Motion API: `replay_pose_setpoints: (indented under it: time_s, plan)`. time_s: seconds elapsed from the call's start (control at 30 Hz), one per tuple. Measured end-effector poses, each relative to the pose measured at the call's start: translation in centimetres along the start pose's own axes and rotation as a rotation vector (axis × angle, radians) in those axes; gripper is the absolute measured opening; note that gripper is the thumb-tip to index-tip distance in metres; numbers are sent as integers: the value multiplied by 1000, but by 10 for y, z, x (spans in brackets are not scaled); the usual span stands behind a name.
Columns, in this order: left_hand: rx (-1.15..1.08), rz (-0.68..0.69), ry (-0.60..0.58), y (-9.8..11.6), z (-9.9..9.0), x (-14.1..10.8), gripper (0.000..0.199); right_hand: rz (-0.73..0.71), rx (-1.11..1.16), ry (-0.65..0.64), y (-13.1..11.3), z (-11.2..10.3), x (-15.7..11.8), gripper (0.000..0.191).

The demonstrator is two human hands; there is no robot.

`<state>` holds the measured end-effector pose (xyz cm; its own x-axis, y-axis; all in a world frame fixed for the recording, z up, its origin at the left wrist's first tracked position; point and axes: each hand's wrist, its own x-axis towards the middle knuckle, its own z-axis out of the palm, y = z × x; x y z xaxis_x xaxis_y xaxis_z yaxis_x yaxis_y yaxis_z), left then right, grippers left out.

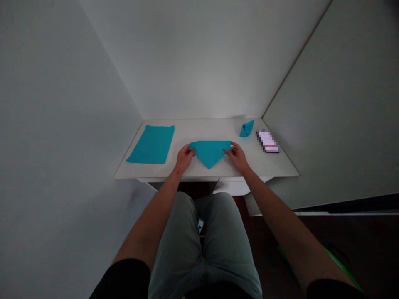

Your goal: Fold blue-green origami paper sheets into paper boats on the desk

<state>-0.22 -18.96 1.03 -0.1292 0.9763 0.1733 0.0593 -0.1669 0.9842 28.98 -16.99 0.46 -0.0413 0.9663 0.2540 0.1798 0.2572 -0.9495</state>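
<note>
A teal paper folded into a downward-pointing triangle (209,153) lies on the white desk (264,162), its point towards me. My left hand (185,158) grips its left corner, and my right hand (236,157) grips its right corner. To the left lies a flat rectangular sheet of the same teal paper (150,144), apart from both hands. A small folded teal paper boat (247,128) stands at the back right, beyond my right hand.
A pixelated flat object (267,141), possibly a phone or box, lies near the desk's right edge. White walls (202,62) close in the desk's back and sides. My knees in grey-green shorts (187,232) are below the front edge.
</note>
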Motion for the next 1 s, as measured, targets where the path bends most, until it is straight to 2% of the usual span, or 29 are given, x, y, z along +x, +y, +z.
replay_pose_setpoints:
  time_s: [0.1, 0.2, 0.37, 0.53, 0.67, 0.83, 1.0]
  plan:
    - [-10, -32, 20, 5, 0, -1, 19, -43, -89, -10, -3, -2, 0, 41]
    - [13, -24, 31, 8, -2, -2, 20, -38, -142, -33, -7, -4, -2, 34]
    - [46, 7, 37, 9, -6, -3, 30, 43, -112, -52, -8, -7, -5, 38]
    - [13, -44, 22, 4, -3, -1, 35, 2, -93, -60, -5, -7, -4, 46]
    - [4, -22, 0, 0, -3, 0, 35, 17, -102, -39, -4, -6, -4, 44]
    - [-7, -56, 14, -4, -2, 0, 34, 23, -107, 4, -3, -4, -3, 44]
    - [-46, -48, -2, -4, 1, 1, 45, 38, -43, -53, -1, -1, -1, 50]
